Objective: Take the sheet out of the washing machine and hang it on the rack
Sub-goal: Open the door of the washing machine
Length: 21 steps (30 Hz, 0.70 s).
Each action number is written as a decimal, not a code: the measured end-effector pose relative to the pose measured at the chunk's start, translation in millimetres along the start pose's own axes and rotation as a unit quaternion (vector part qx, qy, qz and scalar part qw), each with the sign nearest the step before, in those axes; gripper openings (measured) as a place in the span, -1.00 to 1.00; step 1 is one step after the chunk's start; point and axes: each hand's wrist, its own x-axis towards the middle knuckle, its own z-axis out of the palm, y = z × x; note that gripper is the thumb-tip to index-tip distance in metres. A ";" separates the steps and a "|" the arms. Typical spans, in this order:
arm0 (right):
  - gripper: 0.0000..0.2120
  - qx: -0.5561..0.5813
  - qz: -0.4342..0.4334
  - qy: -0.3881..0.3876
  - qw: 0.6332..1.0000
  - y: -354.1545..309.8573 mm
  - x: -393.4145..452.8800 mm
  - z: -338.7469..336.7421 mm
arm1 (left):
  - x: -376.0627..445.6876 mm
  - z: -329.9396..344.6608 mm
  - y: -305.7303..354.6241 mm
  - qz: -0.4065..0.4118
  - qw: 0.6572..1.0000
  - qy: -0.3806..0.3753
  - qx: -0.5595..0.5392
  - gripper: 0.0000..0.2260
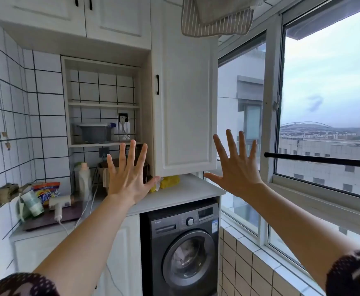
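Two empty hands raised, left hand (127,178), right hand (236,169), one washing machine (183,248)

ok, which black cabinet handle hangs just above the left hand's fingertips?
The lone handle on the tall door beside the open shelves. It sits above and right of the left hand. The other two are a pair at the top edge, on the upper doors.

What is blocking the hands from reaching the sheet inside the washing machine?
The washing machine door is shut, with the sheet behind its glass. Both hands, left hand and right hand, are raised open above it.
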 end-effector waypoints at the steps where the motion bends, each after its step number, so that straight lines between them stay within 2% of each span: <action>1: -0.02 0.004 -0.002 -0.011 1.000 -0.4 0.5 -0.6 | -0.4 0.7 1.0 0.003 1.000 0.013 0.000 -0.14; 5: -0.03 0.007 -0.006 0.014 1.000 4.0 2.0 13.0 | 2.3 17.1 -0.6 0.013 0.999 0.043 -0.017 -0.14; 8: -0.04 0.028 -0.008 0.004 1.000 4.8 1.4 24.4 | 2.6 28.4 5.0 0.039 0.999 0.028 -0.007 -0.21; 16: -0.36 0.081 -0.052 -0.021 0.995 0.5 -15.4 69.8 | -10.1 72.8 35.3 0.071 0.995 0.041 -0.055 -0.49; 21: -0.46 0.107 -0.061 -0.054 0.991 -10.4 -36.2 124.8 | -16.5 125.6 42.0 0.098 0.989 0.057 -0.092 -0.64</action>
